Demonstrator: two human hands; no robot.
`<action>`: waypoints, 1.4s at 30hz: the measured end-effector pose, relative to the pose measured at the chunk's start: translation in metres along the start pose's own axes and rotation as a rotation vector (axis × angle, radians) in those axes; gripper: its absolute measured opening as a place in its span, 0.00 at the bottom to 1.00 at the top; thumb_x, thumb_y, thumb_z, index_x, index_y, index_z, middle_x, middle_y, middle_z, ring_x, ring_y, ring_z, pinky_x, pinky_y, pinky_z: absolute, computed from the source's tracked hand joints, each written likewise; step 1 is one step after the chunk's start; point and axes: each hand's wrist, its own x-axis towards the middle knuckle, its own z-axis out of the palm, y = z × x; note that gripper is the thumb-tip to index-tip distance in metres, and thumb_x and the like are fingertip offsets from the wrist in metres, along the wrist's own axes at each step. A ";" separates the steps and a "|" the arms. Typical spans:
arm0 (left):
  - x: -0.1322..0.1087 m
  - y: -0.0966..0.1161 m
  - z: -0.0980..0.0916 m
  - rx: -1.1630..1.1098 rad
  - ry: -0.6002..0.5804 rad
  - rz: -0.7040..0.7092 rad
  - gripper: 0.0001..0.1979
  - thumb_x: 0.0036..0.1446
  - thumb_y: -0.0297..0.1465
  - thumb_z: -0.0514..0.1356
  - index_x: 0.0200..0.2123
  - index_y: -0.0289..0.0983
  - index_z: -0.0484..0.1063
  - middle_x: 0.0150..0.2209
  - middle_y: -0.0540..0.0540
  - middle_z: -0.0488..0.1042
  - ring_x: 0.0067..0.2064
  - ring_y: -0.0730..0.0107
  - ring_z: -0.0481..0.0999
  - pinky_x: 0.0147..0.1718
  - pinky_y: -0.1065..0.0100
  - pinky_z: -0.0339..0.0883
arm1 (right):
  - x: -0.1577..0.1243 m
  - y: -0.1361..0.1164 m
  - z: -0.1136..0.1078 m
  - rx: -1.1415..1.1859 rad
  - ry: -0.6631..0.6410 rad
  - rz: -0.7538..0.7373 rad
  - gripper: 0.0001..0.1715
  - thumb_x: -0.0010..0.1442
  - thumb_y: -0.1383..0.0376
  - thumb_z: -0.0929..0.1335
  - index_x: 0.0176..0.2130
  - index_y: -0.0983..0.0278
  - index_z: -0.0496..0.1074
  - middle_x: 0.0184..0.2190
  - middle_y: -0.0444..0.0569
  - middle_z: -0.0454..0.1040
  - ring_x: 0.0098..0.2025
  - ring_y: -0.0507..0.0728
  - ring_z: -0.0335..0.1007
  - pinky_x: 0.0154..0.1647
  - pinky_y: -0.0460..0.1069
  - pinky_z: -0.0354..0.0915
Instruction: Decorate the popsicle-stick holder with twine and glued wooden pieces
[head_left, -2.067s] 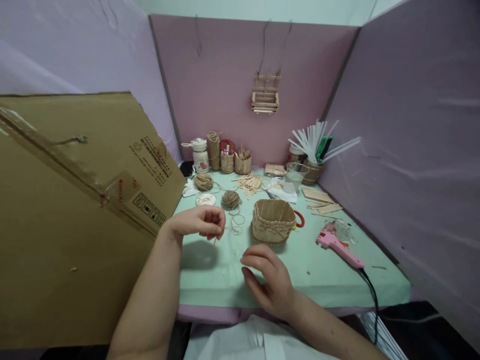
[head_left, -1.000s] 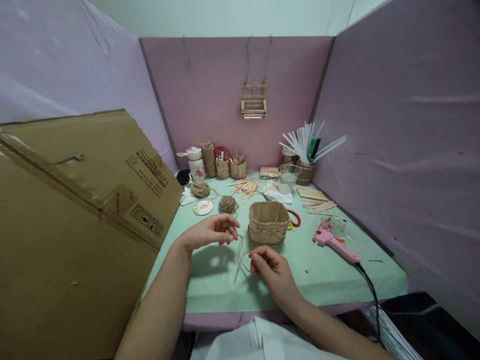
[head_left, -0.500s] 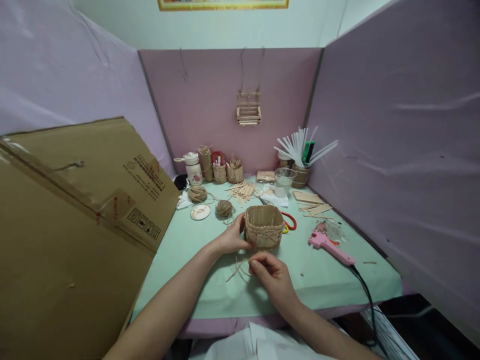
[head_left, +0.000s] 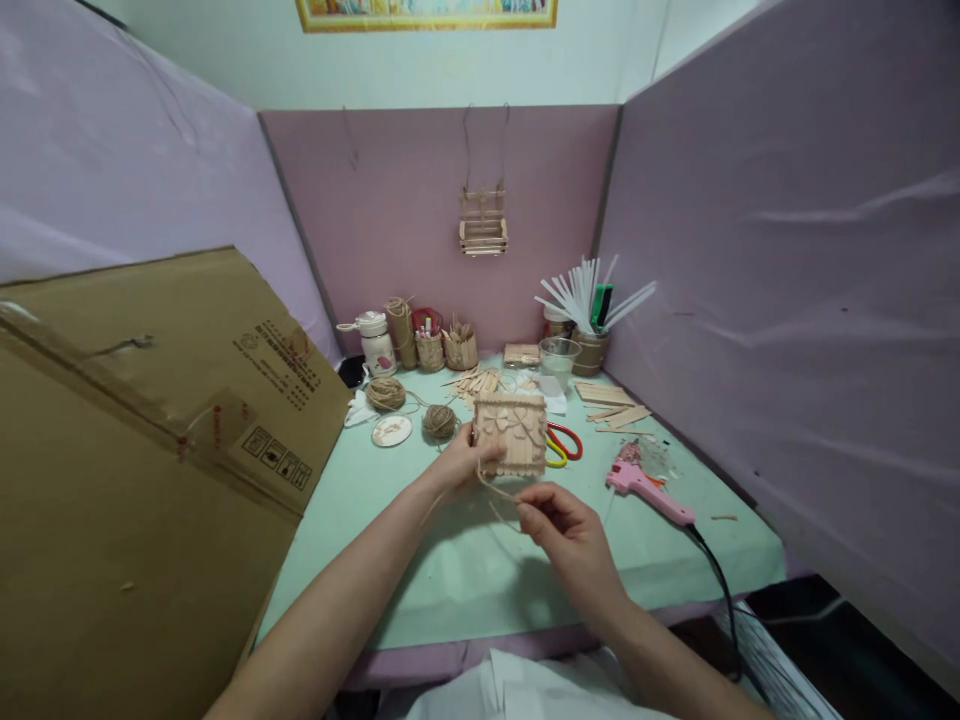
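Note:
My left hand (head_left: 463,460) grips a small wooden-stick box (head_left: 511,435) at its lower left, thumb across its front. The box is raised and tilted so a decorated side with bow-like wooden shapes faces me; its inside is hidden. My right hand (head_left: 562,525) pinches a length of twine (head_left: 501,488) just below and to the right of the box. The twine runs from the fingertips up to the box's lower left corner near my left thumb. Directly behind the box on the right lie scissors (head_left: 568,442) with red and yellow handles.
A pink glue gun (head_left: 649,492) with a black cord lies on the right. Twine balls (head_left: 439,423), a white lid (head_left: 391,431) and loose sticks (head_left: 480,381) lie farther back. A large cardboard box (head_left: 150,480) stands at left. Cups and a white bottle (head_left: 376,345) line the back.
The box has been lifted and tipped, so its open top has turned out of sight and a decorated side shows. My right hand has drawn the twine slightly right. The view has shifted a little.

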 end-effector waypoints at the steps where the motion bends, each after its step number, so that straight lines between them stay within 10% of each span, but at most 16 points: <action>1: -0.001 0.002 0.002 -0.047 0.000 -0.016 0.33 0.37 0.35 0.73 0.47 0.37 0.64 0.50 0.38 0.74 0.46 0.57 0.78 0.41 0.61 0.73 | 0.001 -0.004 -0.004 -0.036 0.038 -0.036 0.15 0.54 0.53 0.73 0.30 0.62 0.75 0.23 0.44 0.71 0.26 0.51 0.64 0.26 0.45 0.63; 10: -0.011 0.001 0.004 -0.192 0.038 -0.027 0.36 0.34 0.35 0.75 0.46 0.38 0.62 0.50 0.40 0.75 0.45 0.58 0.79 0.35 0.65 0.75 | 0.015 0.006 -0.021 -0.291 0.235 -0.257 0.09 0.59 0.59 0.70 0.35 0.63 0.77 0.28 0.46 0.76 0.27 0.52 0.66 0.27 0.47 0.63; 17: -0.012 -0.001 0.004 -0.251 -0.010 -0.075 0.36 0.35 0.36 0.75 0.48 0.38 0.66 0.49 0.40 0.76 0.44 0.61 0.79 0.38 0.66 0.74 | 0.020 0.009 -0.023 -0.398 0.143 -0.490 0.05 0.62 0.66 0.68 0.36 0.61 0.76 0.27 0.44 0.74 0.27 0.52 0.66 0.27 0.47 0.62; 30: -0.015 -0.012 0.002 -0.241 -0.164 -0.054 0.44 0.29 0.45 0.77 0.51 0.38 0.67 0.58 0.35 0.70 0.54 0.48 0.75 0.47 0.56 0.73 | 0.025 0.005 -0.033 -0.530 0.021 -0.607 0.06 0.62 0.71 0.67 0.36 0.60 0.74 0.27 0.43 0.71 0.29 0.52 0.64 0.30 0.48 0.61; 42: -0.014 -0.016 0.003 -0.277 -0.206 -0.050 0.40 0.34 0.43 0.76 0.51 0.37 0.69 0.54 0.36 0.74 0.49 0.55 0.77 0.45 0.62 0.72 | 0.022 0.004 -0.031 -0.572 0.015 -0.578 0.07 0.62 0.70 0.65 0.33 0.61 0.71 0.26 0.43 0.69 0.28 0.52 0.63 0.30 0.48 0.60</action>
